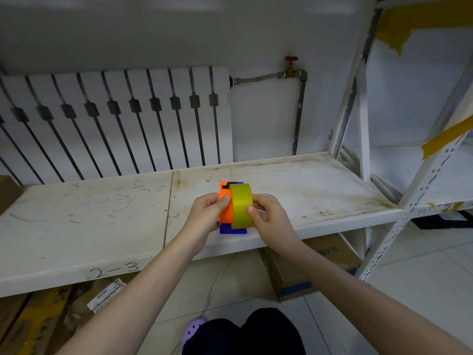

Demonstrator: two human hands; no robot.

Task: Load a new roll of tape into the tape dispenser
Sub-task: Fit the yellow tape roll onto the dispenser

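Observation:
An orange tape dispenser (225, 206) with a blue handle (231, 229) is held upright over the front of the white shelf (102, 213). My left hand (204, 216) grips its orange left side. A yellow-green roll of tape (241, 206) sits against the dispenser's right side, and my right hand (268, 219) holds that roll with the thumb on its outer face. A clear ring-shaped object (266, 197), partly hidden behind my right hand, lies on the shelf.
A white radiator (115, 119) and a pipe with a red valve (291, 58) stand behind the shelf. A white rack upright (363, 111) rises at the right. Cardboard boxes (320, 267) sit under the shelf. My knees (245, 334) are below.

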